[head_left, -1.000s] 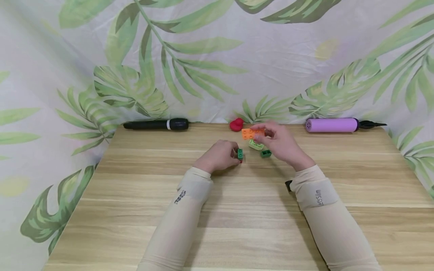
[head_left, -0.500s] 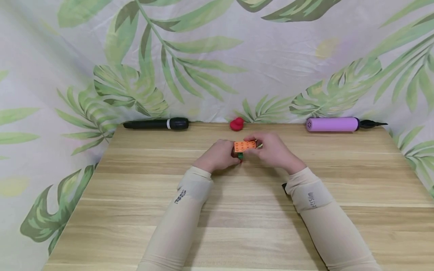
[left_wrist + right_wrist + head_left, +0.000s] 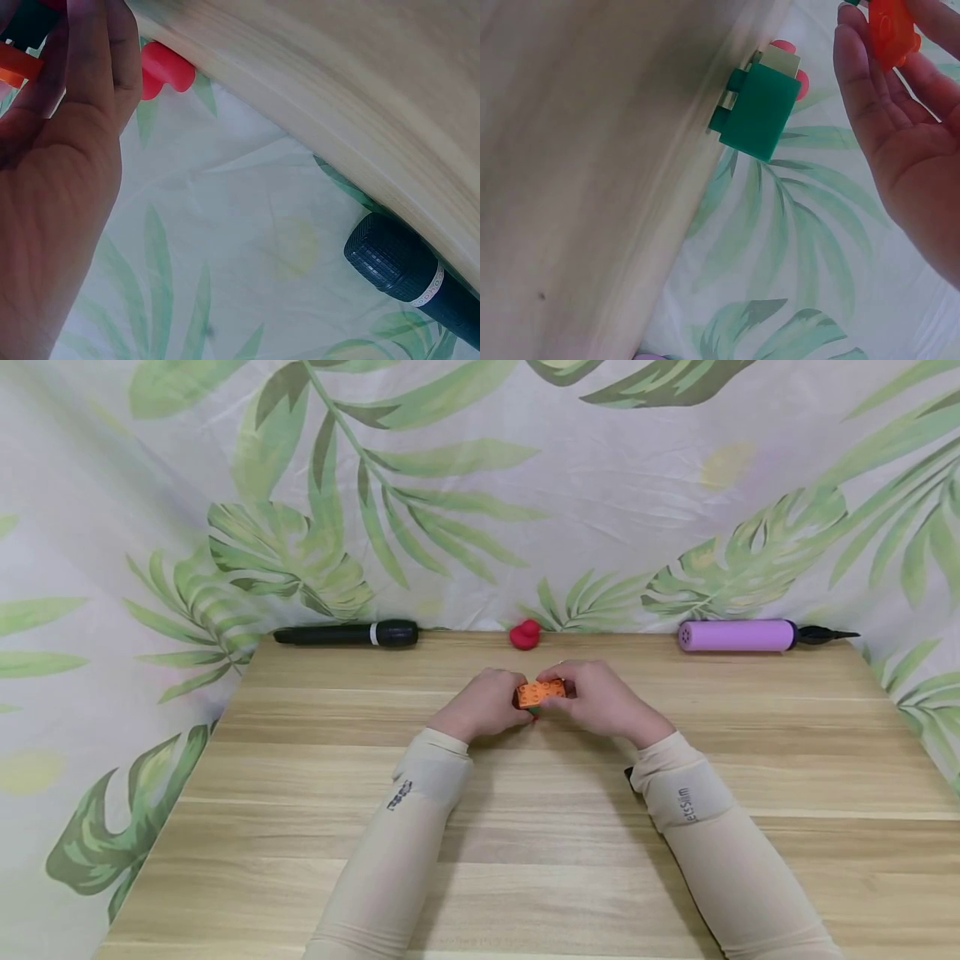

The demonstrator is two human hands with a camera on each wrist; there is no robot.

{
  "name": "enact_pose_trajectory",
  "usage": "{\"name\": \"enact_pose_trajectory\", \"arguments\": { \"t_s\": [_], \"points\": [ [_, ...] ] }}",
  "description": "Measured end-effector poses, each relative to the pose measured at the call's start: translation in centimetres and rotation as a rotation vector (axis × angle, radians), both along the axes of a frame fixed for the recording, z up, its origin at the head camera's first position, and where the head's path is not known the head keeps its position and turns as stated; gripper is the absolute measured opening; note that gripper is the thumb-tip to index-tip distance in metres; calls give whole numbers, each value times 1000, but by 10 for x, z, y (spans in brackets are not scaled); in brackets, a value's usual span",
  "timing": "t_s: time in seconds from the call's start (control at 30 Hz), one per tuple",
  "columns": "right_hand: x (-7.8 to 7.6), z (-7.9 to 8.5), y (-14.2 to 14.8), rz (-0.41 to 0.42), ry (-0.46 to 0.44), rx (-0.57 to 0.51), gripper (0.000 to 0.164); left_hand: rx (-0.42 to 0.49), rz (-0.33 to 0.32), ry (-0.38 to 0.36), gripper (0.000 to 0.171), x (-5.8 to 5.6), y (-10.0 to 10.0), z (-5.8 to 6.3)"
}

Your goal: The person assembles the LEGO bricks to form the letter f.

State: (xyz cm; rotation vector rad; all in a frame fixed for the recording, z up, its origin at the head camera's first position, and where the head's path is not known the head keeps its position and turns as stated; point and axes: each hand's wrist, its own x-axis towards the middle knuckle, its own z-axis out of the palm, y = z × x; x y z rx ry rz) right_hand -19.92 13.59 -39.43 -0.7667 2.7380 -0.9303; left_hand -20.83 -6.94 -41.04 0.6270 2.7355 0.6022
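Taking twelve o'clock as straight away from the person, I'd say it all hangs on how the orange eight-stud brick (image 3: 542,695) meets the green brick (image 3: 30,28) under it; I can't tell whether they touch. The right hand (image 3: 603,700) is nearer, its grip pinching the orange brick, which lies at its nine o'clock. Opposite, the left hand (image 3: 483,703) holds the green brick in its grip. Studs up, the orange brick's long axis runs roughly nine to three, its right end tipping toward two.
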Motion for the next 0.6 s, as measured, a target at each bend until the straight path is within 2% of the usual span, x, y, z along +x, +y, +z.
{"name": "enact_pose_trajectory", "arguments": {
  "t_s": [0.23,0.6],
  "points": [
    [-3,-6,-1,7,-6,12,32,5,-7,5,30,0,0,-1],
    [-2,-5,-1,32,22,23,29,-1,-10,11,29,0,0,-2]
  ]
}}
